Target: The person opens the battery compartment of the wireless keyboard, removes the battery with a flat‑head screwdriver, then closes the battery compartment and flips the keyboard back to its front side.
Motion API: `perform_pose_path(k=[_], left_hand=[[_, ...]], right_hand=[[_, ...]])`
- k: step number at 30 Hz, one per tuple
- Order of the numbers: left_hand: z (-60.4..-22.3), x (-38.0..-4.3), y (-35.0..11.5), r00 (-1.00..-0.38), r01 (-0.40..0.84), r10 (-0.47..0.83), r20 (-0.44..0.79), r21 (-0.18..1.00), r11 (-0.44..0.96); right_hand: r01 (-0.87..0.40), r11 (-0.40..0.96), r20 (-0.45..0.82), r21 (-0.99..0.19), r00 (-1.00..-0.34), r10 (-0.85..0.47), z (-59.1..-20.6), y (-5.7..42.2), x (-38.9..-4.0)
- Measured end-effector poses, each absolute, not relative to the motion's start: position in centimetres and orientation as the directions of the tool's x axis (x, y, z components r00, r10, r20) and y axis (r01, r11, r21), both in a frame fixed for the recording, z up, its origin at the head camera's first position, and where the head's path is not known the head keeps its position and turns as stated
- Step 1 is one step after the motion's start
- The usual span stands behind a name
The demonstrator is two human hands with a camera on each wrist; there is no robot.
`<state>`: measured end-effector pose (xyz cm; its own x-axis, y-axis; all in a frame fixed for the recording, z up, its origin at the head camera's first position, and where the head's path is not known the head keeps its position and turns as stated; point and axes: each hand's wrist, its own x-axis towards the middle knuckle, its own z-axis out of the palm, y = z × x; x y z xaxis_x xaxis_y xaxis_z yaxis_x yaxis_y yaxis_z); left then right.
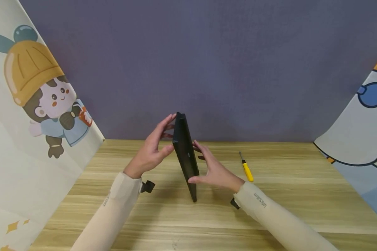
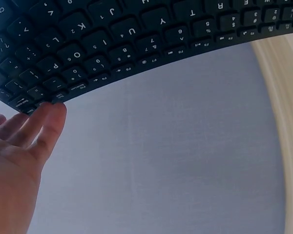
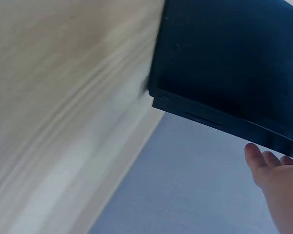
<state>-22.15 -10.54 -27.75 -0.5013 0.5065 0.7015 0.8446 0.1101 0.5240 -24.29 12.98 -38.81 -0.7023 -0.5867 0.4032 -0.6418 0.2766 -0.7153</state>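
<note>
Between the two hands a black keyboard (image 1: 186, 157) stands on edge, tilted, its near end low over the wooden table. Rows of keys with white letters (image 2: 122, 36) face the left wrist camera. The smooth dark underside (image 3: 224, 58), with a raised ridge along one edge, shows in the right wrist view. My left hand (image 1: 150, 150) holds the keyboard's upper far part, fingertips at a corner beside the keys and thumb at the edge. On the other side my right hand (image 1: 215, 170) grips it with spread fingers, the thumb overlapping its lower part.
A screwdriver (image 1: 246, 170) with a yellow handle lies on the wooden table (image 1: 286, 195), right of the right hand. A grey-purple cloth wall (image 1: 207, 69) rises behind the table. Panels with cartoon prints (image 1: 50, 97) stand at both sides.
</note>
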Motion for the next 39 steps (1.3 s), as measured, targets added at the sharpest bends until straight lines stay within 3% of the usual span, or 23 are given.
perform_pose_path(k=[21,33,39], left_hand=[[-28.7,-21.9,-9.6,-0.561,0.803,0.531,0.636,0.574,0.161],[-29.7,-21.7,-9.1,-0.632,0.741,0.544,0.551,0.635,0.218],[-31.2,-21.7,-8.5,-0.623,0.739,0.561,0.545,0.644,0.196]], right_hand=[[-0.728,0.194,0.531,-0.657,-0.631,-0.566,-36.5,13.2,-24.4],[-0.741,0.162,0.569,-0.652,-0.62,-0.541,-34.9,13.5,-24.4],[-0.766,0.117,0.609,-0.632,-0.584,-0.536,-32.5,13.4,-23.2]])
